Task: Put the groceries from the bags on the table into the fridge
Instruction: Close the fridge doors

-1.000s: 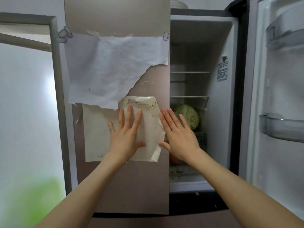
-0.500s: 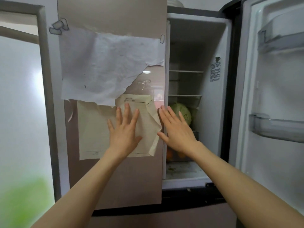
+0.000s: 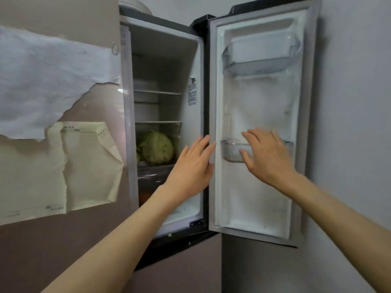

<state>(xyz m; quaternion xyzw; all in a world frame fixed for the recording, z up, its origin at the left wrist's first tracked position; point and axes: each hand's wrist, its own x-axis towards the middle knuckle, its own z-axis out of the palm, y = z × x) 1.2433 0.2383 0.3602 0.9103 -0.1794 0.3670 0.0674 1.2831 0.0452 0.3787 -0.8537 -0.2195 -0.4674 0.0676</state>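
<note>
The fridge (image 3: 165, 60) stands in front of me with its right door (image 3: 260, 187) swung wide. A green cabbage (image 3: 157, 148) lies on a lower shelf inside; something orange shows dimly below it. My left hand (image 3: 193, 166) is flat and empty, its fingertips at the door's inner hinge edge. My right hand (image 3: 267, 154) is spread, empty, in front of the lower door bin (image 3: 230, 152). No bags or table are in view.
The brown left door (image 3: 101, 208) carries a torn white sheet (image 3: 48, 81) and a creased cream paper (image 3: 84, 166). An upper door bin (image 3: 261, 58) is clear plastic. A grey wall (image 3: 355, 123) lies right behind the open door. White dishes (image 3: 135, 5) sit on top.
Both hands have left the papers on the left door and moved right, to the open right door. My view has swung right, showing the whole inside of that door.
</note>
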